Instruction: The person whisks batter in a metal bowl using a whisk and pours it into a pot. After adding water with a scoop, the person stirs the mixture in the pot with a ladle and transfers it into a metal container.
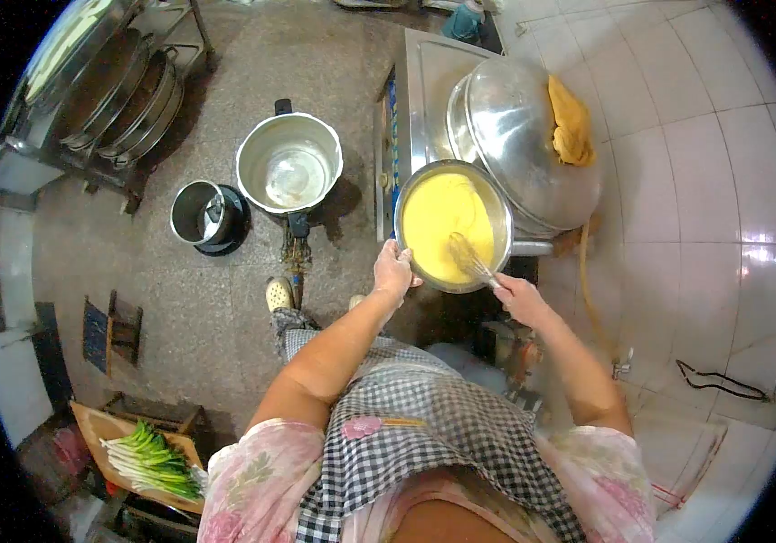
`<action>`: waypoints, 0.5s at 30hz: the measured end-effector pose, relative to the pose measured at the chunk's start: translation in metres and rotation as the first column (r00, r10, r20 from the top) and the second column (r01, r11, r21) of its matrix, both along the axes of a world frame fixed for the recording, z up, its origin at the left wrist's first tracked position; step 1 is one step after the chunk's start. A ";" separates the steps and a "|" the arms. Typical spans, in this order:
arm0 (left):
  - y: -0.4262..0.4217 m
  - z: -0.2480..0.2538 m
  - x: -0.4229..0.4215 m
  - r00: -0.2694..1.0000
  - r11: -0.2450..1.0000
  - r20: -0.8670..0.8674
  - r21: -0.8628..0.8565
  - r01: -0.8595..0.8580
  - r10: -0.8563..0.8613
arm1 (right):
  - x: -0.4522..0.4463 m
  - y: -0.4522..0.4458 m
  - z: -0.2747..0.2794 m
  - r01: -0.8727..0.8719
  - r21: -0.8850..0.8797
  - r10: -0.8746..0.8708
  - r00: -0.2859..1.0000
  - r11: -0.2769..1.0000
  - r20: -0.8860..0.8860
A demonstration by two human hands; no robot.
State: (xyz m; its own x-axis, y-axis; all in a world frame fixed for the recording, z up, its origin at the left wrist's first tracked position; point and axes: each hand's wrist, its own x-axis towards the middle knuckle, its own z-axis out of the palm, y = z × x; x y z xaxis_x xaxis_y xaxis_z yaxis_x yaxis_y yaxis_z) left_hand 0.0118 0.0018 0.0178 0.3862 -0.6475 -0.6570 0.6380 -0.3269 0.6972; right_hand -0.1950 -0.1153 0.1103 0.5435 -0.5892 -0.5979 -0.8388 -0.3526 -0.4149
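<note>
A steel bowl holds a smooth yellow batter. My left hand grips the bowl's near left rim, its fingers closed there. In my right hand is the handle of a whisk, whose wires sit in the batter near the bowl's lower right side. The bowl is close to the front of a steel stove counter, beside a large domed metal lid. What supports the bowl from below is hidden.
A yellow cloth lies on the lid. Left on the floor are an empty pressure-cooker pot and a small steel container. Spring onions rest on a board at lower left. A rack holds round trays; a hose runs along the tiled wall.
</note>
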 end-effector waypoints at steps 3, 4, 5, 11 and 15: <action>-0.001 -0.006 -0.002 1.000 1.000 0.002 -0.019 0.014 -0.013 | 0.028 0.000 -0.012 0.006 -0.065 -0.004 1.000 0.998 0.029; -0.001 -0.004 -0.001 1.000 1.000 0.015 -0.008 0.021 -0.021 | 0.035 -0.003 -0.015 0.005 -0.113 -0.001 0.999 0.994 0.034; 0.000 -0.003 0.000 0.999 1.000 0.029 0.006 0.030 -0.031 | 0.034 -0.004 -0.017 0.046 -0.110 -0.044 0.999 0.993 0.023; -0.002 -0.003 -0.001 0.996 0.998 0.076 0.048 0.033 -0.036 | 0.008 0.012 -0.017 0.063 -0.036 -0.060 0.995 0.997 0.083; -0.002 -0.018 -0.001 0.999 1.000 0.044 0.002 0.018 -0.018 | 0.033 -0.004 -0.022 0.058 -0.070 -0.055 0.997 0.996 0.046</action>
State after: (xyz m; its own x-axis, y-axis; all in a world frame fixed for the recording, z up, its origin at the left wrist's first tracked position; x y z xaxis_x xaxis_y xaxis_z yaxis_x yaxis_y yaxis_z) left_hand 0.0104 0.0000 -0.0001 0.4031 -0.6537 -0.6405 0.6007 -0.3390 0.7241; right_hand -0.1625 -0.1196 0.0878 0.5327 -0.6603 -0.5294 -0.8398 -0.3353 -0.4269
